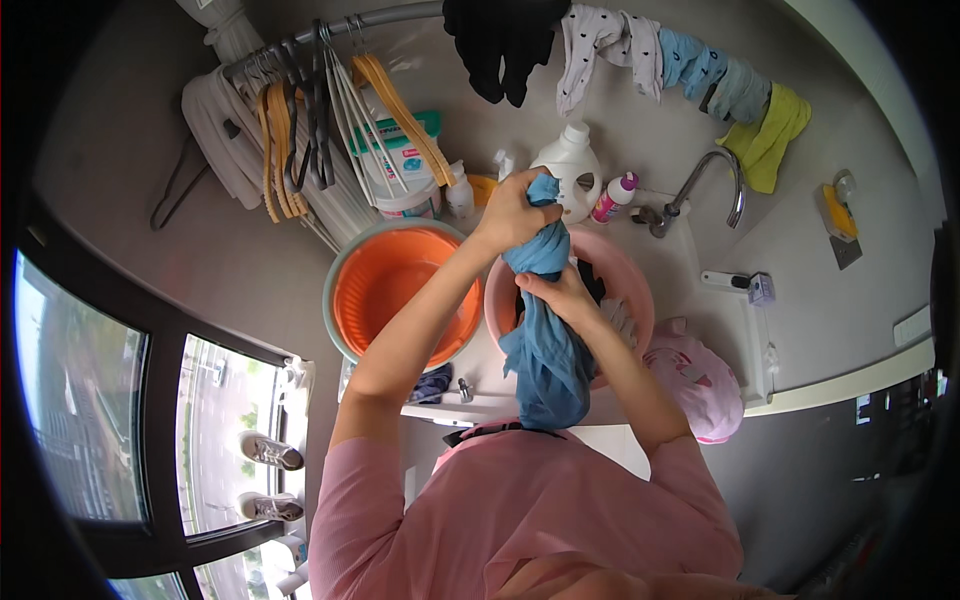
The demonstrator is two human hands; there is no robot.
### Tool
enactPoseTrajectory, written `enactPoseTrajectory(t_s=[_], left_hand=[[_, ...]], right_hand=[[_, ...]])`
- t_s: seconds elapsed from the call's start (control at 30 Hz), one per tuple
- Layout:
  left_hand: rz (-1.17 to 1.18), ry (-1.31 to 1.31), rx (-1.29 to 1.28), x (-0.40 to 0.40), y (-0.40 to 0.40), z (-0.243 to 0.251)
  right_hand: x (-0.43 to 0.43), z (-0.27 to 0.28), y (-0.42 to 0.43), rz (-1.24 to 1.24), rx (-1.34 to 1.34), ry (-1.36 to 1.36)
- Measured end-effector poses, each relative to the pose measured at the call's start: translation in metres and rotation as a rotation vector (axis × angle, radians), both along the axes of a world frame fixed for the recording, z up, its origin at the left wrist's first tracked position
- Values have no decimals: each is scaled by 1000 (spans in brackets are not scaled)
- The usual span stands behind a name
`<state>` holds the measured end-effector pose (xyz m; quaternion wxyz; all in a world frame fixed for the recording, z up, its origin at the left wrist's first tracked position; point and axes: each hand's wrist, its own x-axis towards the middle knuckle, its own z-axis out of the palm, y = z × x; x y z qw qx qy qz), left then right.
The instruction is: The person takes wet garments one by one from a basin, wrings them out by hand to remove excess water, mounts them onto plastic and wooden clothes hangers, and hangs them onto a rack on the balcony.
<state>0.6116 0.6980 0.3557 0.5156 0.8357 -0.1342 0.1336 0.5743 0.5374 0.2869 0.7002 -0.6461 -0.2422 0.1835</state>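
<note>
A bunched blue cloth garment (551,367) hangs between my two hands over a pink plastic basin (643,307). My left hand (517,212) grips its upper, twisted end. Lower down, my right hand (564,294) holds the garment just below the twist, and its loose folds drop toward my body. Dark and light fabric (619,319) lies inside the pink basin, partly hidden by the garment and my right arm. Left of it stands an orange basin (390,292) nested in a grey-green one, partly covered by my left forearm.
Behind the basins stand a white detergent jug (574,161), a pink bottle (615,197) and a tub (405,169). A chrome faucet (705,187) curves at the right. Hangers (300,127) and clothes (690,64) hang from a rail above. Pink fabric (694,382) drapes over the counter edge.
</note>
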Motion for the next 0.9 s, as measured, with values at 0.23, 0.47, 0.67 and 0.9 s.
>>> enactPoseTrajectory(t_s=[0.23,0.47,0.67,0.9], left_hand=[[1,55,282,8,-51,38],[-903,261,-1364,26,-55,-14],[-748,307,-998,9,-58,50],[-260,341,-341,-8,-71,106]], right_hand=[[17,-5,-22,-122,359,500],[-1,37,-30,1367,1156,895],[-14,64,-61,1043,959,952],[-9,88,-46,43,191,209]])
